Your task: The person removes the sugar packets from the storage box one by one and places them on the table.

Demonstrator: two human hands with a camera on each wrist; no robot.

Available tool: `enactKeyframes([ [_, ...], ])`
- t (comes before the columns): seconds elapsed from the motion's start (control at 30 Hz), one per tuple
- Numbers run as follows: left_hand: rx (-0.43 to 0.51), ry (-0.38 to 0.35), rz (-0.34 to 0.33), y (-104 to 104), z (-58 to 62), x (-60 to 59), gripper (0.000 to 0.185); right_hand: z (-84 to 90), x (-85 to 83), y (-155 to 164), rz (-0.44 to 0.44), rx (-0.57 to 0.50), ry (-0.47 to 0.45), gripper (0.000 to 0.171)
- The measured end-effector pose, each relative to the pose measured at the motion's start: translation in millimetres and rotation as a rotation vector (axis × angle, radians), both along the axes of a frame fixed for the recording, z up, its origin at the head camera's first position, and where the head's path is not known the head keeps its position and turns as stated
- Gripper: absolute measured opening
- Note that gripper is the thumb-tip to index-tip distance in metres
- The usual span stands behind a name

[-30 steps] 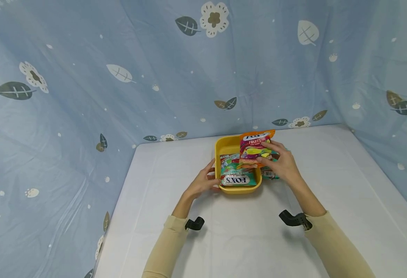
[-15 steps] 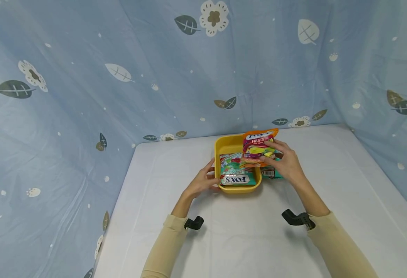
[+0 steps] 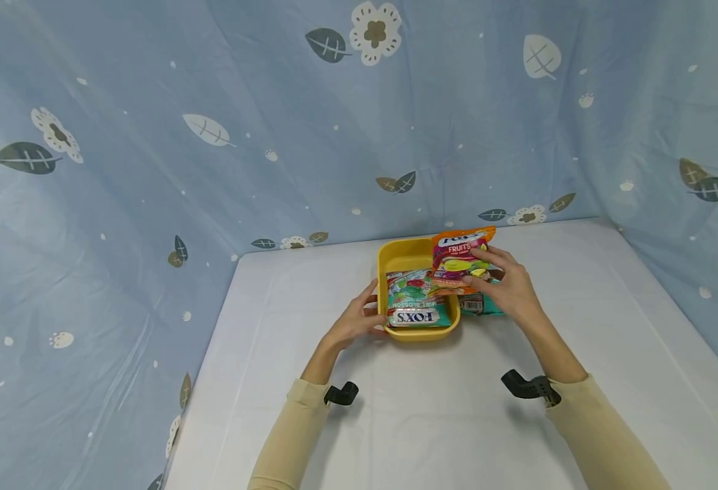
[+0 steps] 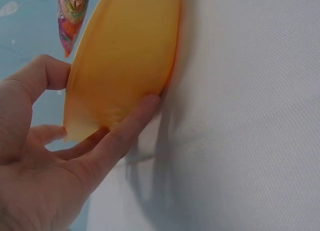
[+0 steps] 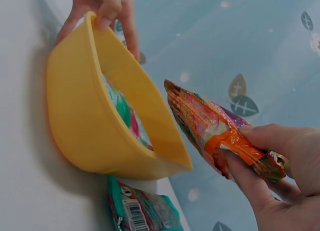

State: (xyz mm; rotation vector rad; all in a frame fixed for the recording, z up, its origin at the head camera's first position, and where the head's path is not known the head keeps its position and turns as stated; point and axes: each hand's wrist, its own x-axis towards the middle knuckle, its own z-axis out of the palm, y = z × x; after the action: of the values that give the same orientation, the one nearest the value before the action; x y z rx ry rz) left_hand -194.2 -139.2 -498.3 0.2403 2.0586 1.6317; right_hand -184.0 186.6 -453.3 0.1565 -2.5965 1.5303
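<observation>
My right hand (image 3: 508,286) pinches an orange and purple Fox's fruits candy bag (image 3: 457,258) between thumb and fingers. The bag is raised and overlaps the right side of the yellow tub (image 3: 420,335) in the head view; from the right wrist it shows edge-on, apart from the tub's rim. My left hand (image 3: 354,318) grips the tub's left side, fingers along the outer wall and a fingertip at the rim. Inside the tub lies a green Fox's mint candy bag (image 3: 416,299). A second green candy bag (image 5: 145,211) lies just right of the tub, partly hidden.
The tub stands on a white-covered table (image 3: 420,415), near its back edge. Behind the table and along its sides hangs a blue curtain (image 3: 309,150) with leaf and flower prints.
My right hand has shifted slightly right with the orange candy bag, showing more of the tub and the green bag inside. My left hand stays on the tub.
</observation>
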Motion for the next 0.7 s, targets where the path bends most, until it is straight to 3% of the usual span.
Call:
enactKeyframes([
  [0.1,0.004,-0.003,-0.009,-0.3,0.9,-0.5,0.094,0.6,0.4,1.5,-0.002,0.001,0.0,0.062],
  [0.37,-0.041,0.062,0.017,-1.3,-11.3,-1.8,0.091,-0.1,2.3,6.3,-0.006,-0.003,0.005,0.062],
  [0.7,-0.007,0.049,0.031,-0.4,-12.3,-2.0,0.092,-1.1,3.4,12.1,-0.014,-0.01,0.005,0.063],
])
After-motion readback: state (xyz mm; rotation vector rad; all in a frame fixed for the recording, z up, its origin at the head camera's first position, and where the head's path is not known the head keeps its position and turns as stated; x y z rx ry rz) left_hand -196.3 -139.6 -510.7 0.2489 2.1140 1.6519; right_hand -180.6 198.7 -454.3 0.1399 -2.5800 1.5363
